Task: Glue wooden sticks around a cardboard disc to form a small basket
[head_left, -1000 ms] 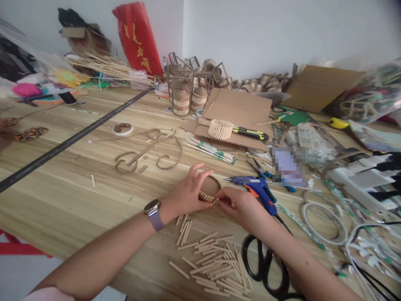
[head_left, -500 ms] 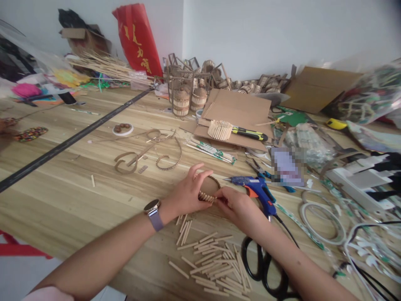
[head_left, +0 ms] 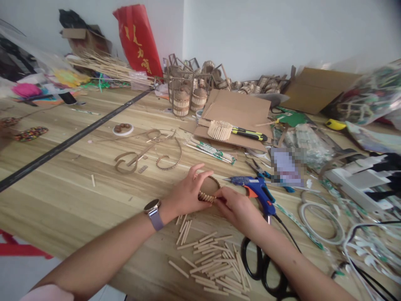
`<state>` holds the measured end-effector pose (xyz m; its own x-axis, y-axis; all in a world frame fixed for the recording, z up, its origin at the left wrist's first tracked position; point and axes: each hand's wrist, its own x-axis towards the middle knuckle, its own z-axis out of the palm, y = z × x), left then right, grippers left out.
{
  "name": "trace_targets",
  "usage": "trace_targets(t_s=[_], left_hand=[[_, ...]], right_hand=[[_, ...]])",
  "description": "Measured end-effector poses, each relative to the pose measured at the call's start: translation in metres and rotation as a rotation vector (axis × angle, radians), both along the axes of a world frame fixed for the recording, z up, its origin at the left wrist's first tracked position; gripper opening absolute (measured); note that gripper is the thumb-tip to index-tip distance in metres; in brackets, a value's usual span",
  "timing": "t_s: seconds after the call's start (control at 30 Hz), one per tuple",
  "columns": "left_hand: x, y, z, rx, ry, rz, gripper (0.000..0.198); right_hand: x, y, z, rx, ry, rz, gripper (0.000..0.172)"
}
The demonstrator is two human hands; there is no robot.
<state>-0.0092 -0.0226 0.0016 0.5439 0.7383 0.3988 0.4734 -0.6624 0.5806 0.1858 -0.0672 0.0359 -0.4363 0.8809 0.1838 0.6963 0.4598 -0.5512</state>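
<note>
A small round hoop (head_left: 214,181) with short wooden sticks (head_left: 205,196) set side by side along its near edge is held above the table. My left hand (head_left: 189,190) grips its left side, thumb below and some fingers raised. At the near right edge, the fingertips of my right hand (head_left: 230,202) are pinched; whether a single stick is between them is hidden. Just below my hands, loose cut sticks (head_left: 216,261) lie in a pile. A blue glue gun (head_left: 253,186) rests right of my right hand, its nozzle pointing left toward the hoop.
Black-handled scissors (head_left: 263,267) lie partly under my right forearm. Beyond are a cardboard sheet (head_left: 238,108), a utility knife (head_left: 249,133), pliers (head_left: 257,167) and curled brown strips (head_left: 171,161). Tape rolls (head_left: 322,223) and cables sit right. A long black bar (head_left: 78,136) crosses the left side.
My right hand has shifted very slightly left along the hoop's near edge. The left hand and the hoop stay nearly still.
</note>
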Motion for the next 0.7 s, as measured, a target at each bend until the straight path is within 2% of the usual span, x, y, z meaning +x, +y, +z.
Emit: trace_targets(t_s=[0.4,0.47,0.6,0.7], left_hand=[[0.000,-0.001,0.003,-0.015,0.000,-0.005,0.084],[-0.001,0.000,0.005,-0.037,0.009,-0.014,0.085],[-0.005,0.001,0.007,-0.057,0.001,-0.040,0.088],[-0.007,0.002,0.006,-0.085,-0.020,-0.065,0.092]], right_hand=[[0.000,0.001,-0.001,-0.007,-0.017,-0.009,0.012],[0.000,0.001,0.002,0.013,-0.048,-0.010,0.012],[0.012,0.003,0.018,0.053,-0.075,-0.071,0.030],[0.032,0.005,0.029,0.053,-0.112,-0.176,0.028]])
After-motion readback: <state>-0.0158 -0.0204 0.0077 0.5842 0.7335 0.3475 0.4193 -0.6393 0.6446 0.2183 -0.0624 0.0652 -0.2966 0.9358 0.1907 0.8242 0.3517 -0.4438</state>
